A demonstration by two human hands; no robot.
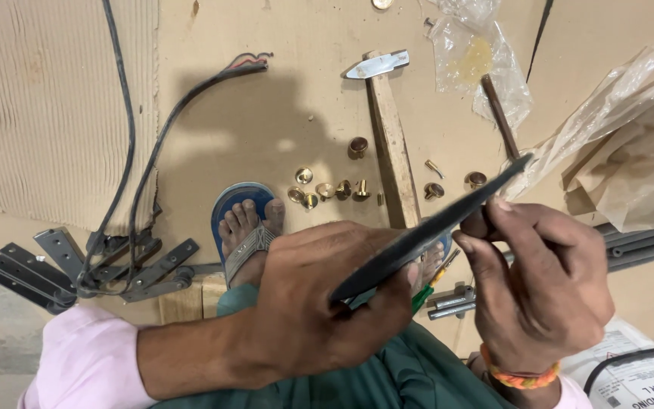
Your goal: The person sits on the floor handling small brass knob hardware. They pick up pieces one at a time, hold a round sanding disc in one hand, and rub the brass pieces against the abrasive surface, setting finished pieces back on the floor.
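Gripping a thin dark disc (425,235) edge-on, the left hand (319,303) has its fingers curled tight round the lower rim, while the right hand (539,288) pinches the upper rim between thumb and fingertips. The bare edge could bite the fingers, I judge, if either hand twists or slides along it. Just under the fingers a green-handled tool (427,291) pokes out. Beyond the fingertips lie scattered brass fittings (327,189) near the sandalled foot (247,227); a dropped disc might land there. Farther off lies a wooden-handled hammer (387,129).
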